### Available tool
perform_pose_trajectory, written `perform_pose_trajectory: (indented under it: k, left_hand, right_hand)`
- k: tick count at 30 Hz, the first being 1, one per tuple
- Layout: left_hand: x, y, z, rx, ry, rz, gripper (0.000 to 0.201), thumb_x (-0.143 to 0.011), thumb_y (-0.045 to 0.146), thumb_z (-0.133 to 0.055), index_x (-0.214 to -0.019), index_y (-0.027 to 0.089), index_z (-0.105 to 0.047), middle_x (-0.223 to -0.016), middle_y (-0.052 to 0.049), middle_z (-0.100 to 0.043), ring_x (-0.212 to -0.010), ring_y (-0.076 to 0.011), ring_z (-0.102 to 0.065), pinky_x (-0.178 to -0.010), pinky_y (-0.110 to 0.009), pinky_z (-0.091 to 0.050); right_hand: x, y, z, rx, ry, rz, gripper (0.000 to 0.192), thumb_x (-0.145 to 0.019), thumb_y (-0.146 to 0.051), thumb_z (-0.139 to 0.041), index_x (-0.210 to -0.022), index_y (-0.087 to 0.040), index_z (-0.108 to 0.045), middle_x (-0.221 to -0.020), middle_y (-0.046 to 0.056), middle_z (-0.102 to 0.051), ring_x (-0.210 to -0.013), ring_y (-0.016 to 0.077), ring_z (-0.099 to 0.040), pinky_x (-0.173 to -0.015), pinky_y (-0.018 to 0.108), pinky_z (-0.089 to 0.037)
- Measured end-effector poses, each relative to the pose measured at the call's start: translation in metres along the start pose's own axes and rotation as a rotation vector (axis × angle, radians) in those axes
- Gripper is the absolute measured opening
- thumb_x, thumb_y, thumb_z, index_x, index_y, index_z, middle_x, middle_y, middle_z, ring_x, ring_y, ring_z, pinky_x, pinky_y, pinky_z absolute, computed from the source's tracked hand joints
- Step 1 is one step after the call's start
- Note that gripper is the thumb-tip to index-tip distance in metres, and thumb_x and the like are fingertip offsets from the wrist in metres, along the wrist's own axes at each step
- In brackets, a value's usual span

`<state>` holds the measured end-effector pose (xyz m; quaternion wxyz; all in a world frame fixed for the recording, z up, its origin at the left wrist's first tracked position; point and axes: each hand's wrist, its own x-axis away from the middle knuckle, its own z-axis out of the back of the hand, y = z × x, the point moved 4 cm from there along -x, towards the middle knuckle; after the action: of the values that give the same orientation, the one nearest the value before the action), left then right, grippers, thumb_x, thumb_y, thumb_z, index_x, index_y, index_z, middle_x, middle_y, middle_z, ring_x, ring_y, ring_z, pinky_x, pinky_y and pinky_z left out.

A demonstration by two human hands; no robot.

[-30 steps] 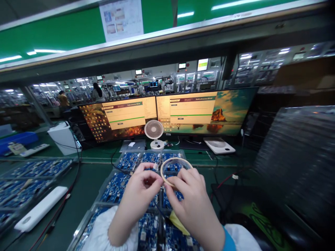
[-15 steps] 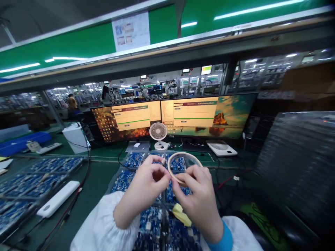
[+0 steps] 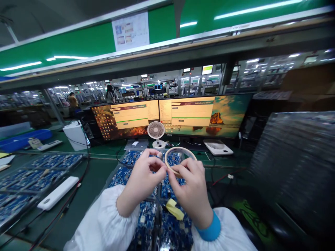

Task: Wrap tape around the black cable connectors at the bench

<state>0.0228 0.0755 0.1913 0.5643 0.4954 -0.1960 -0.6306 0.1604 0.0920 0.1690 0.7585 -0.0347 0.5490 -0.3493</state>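
Matte green tabletop (image 3: pixel 101 174), green panel (image 3: pixel 91 42) overhead streaked with light. On it we've got a clear plastic tray (image 3: pixel 106 183), divided, packed with blue circuit boards (image 3: pixel 148 216), surfaces rough with small parts. Tape roll (image 3: pixel 180 149) is up over the tray: thin tan ring, tilted, boards showing through the hollow. Right hand (image 3: pixel 190 179) has it, thumb and bent fingers pinching the near rim. Left hand (image 3: pixel 145 176) is at the ring's left edge, thumb and one finger curled into a loop, another finger stretched above; we can't tell whether those tips pinch a tape end or only touch. Crumpled yellow strip (image 3: pixel 175 210) lies on the boards, just left of the right wrist. Puffy white sleeves (image 3: pixel 104 216), smooth blue cuff (image 3: pixel 210 226) on the right. Behind: round slatted fan (image 3: pixel 156 130), two flat monitors (image 3: pixel 131 113), most text too small for us. Smooth white slab (image 3: pixel 58 193) to the left, rounded ends. Hidden: part of the near rim under the right fingers, boards under both forearms. Sleeves run off the bottom. Ribbed clear stack (image 3: pixel 290 167) at right is smeared; we can't count layers. Black-and-green item (image 3: pixel 255 214) beside it: too dark to identify.
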Motion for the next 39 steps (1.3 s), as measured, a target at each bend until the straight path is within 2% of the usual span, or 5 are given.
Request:
perform_pose_trajectory:
  k: [5,15,21,29,39]
  left_hand:
    - [0.004,-0.012,-0.006,0.067,0.025,0.023,0.015,-0.076,0.020,-0.058,-0.064,0.016,-0.065,-0.095,-0.006,-0.053,-0.081,-0.0179,-0.059,-0.065,-0.027,-0.047]
    - [0.009,-0.036,-0.012,0.171,0.030,0.086,0.020,-0.082,0.027,-0.055,-0.066,0.017,-0.061,-0.094,-0.005,-0.052,-0.080,-0.0169,-0.057,-0.070,-0.026,-0.047]
    - [0.005,-0.040,-0.012,0.232,-0.022,0.129,0.021,-0.082,0.028,-0.057,-0.065,0.017,-0.061,-0.097,-0.006,-0.052,-0.086,-0.0186,-0.058,-0.070,-0.025,-0.048]
    - [0.005,-0.039,-0.008,0.210,-0.017,0.136,0.019,-0.081,0.028,-0.059,-0.067,0.017,-0.066,-0.111,-0.011,-0.051,-0.111,-0.0264,-0.054,-0.079,-0.028,-0.049]
    - [0.005,-0.037,-0.012,0.172,0.001,0.104,0.016,-0.080,0.022,-0.056,-0.066,0.017,-0.061,-0.105,-0.008,-0.050,-0.097,-0.0204,-0.056,-0.076,-0.026,-0.048]
  right_hand:
    - [0.001,0.002,-0.002,-0.025,0.004,0.012,0.018,-0.085,-0.019,-0.060,-0.069,-0.019,-0.068,-0.071,0.002,-0.050,-0.073,0.0210,-0.045,-0.070,0.036,-0.033]
    - [0.007,0.002,-0.015,-0.032,-0.002,0.025,0.019,-0.082,-0.015,-0.062,-0.064,-0.017,-0.063,-0.068,0.003,-0.052,-0.074,0.0206,-0.046,-0.070,0.035,-0.031]
    - [0.008,0.004,-0.018,-0.015,-0.004,0.036,0.018,-0.081,-0.014,-0.063,-0.064,-0.017,-0.061,-0.067,0.002,-0.052,-0.073,0.0201,-0.046,-0.070,0.035,-0.031]
    - [0.007,0.004,-0.018,-0.016,-0.010,0.027,0.020,-0.083,-0.016,-0.060,-0.064,-0.017,-0.062,-0.067,0.003,-0.051,-0.073,0.0207,-0.045,-0.068,0.036,-0.032]
    - [0.006,0.003,-0.018,0.001,-0.001,0.045,0.021,-0.083,-0.015,-0.061,-0.062,-0.017,-0.061,-0.062,0.003,-0.057,-0.073,0.0211,-0.046,-0.071,0.037,-0.032]
